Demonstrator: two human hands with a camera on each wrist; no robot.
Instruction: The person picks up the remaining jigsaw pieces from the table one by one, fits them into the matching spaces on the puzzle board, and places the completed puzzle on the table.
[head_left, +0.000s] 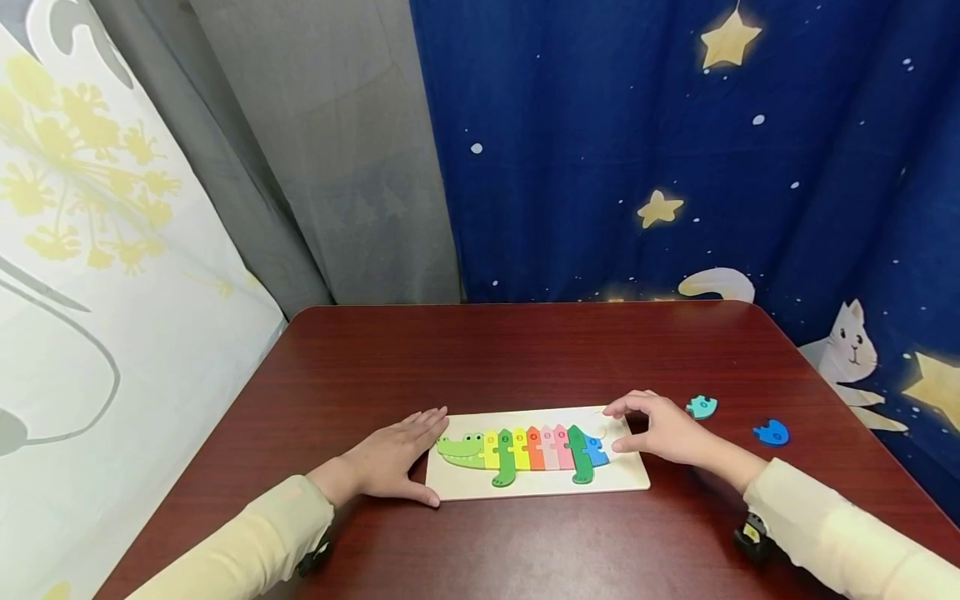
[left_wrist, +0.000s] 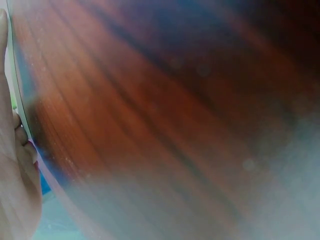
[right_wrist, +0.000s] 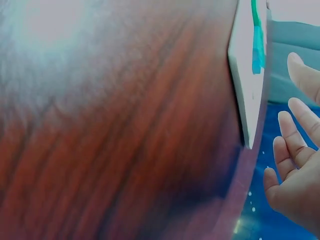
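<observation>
A light wooden puzzle board (head_left: 540, 490) lies on the table with a many-coloured crocodile puzzle in it: a green head (head_left: 462, 451), numbered body pieces, two green leg pieces and a blue piece (head_left: 596, 452) towards the tail. My left hand (head_left: 395, 457) rests at the board's left end, fingers straight and thumb by the near corner. Over the right end hovers my right hand (head_left: 662, 428), thumb and fingers spread apart with nothing seen between them. In the right wrist view its fingers (right_wrist: 295, 135) are apart beside the board (right_wrist: 245, 85).
To the right of my right hand lie a teal puzzle piece (head_left: 701, 407) and, farther right, a blue one (head_left: 771, 432). The reddish-brown table (head_left: 450, 358) reaches back to a grey curtain (head_left: 337, 150) and a blue starry curtain (head_left: 570, 167).
</observation>
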